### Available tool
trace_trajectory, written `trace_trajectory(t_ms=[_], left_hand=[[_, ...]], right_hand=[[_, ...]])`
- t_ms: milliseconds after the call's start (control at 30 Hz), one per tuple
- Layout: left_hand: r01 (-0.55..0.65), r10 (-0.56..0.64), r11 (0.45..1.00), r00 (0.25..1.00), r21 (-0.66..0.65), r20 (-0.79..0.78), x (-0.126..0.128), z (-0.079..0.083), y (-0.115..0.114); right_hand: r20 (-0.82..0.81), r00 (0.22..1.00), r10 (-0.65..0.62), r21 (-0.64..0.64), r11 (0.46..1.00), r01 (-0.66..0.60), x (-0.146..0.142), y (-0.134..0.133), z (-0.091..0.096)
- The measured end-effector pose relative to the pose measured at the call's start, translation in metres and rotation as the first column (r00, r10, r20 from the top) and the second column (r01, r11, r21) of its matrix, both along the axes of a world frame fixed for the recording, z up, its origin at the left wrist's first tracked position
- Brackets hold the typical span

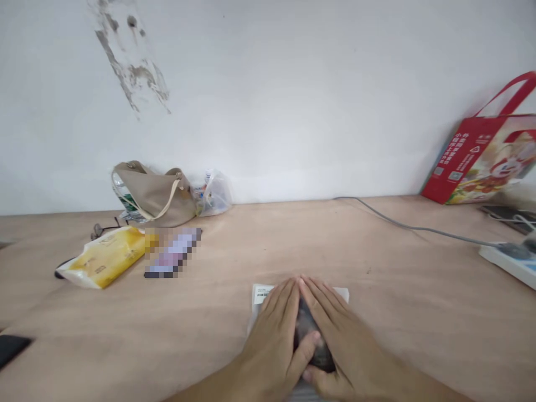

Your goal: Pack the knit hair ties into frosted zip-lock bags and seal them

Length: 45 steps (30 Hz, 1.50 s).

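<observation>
Fingers [288, 298] of both hands nearly flat, tips touching, closed over a dark glossy packet [307, 329], long axis running away from the body, left hand [272, 346] and right hand [345, 340] equally near, atop a white barcoded sheet [262, 294] on a plywood tabletop [419, 312].

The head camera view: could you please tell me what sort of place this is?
Probably a work desk: a plywood tabletop against a scuffed white wall, with a power strip and a beige shoulder bag.
</observation>
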<state>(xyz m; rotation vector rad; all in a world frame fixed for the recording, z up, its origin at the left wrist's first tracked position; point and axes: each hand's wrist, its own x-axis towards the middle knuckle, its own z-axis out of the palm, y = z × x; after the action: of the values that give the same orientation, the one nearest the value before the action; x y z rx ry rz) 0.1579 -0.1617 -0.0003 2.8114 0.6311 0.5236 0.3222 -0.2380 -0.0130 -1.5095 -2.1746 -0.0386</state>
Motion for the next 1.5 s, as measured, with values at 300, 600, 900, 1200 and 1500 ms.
trace_trajectory(t_ms=[300, 600, 900, 1200, 1500], left_hand=[[-0.003, 0.003, 1.000, 0.999, -0.008, -0.033, -0.001, 0.003, 0.003], [0.012, -0.013, 1.000, 0.995, -0.013, -0.100, -0.009, -0.001, 0.010], [-0.009, -0.010, 0.997, 0.968, -0.077, -0.251, -0.015, 0.009, 0.014], [0.017, -0.035, 0.998, 0.961, -0.068, -0.273, -0.027, 0.009, 0.019], [0.019, -0.026, 0.999, 0.951, -0.025, -0.307, -0.042, 0.008, 0.022]], right_hand=[[-0.075, 0.988, -0.133, -0.250, 0.962, 0.111, -0.006, 0.001, -0.001], [-0.067, 0.986, -0.154, -0.387, 0.914, 0.117, 0.003, 0.001, -0.001], [-0.036, 0.987, -0.157, -0.355, 0.925, 0.134, 0.010, -0.004, -0.007], [-0.025, 0.987, -0.160, -0.321, 0.936, 0.143, 0.016, -0.008, -0.013], [0.008, 0.986, -0.167, -0.339, 0.927, 0.159, 0.021, -0.013, -0.011]])
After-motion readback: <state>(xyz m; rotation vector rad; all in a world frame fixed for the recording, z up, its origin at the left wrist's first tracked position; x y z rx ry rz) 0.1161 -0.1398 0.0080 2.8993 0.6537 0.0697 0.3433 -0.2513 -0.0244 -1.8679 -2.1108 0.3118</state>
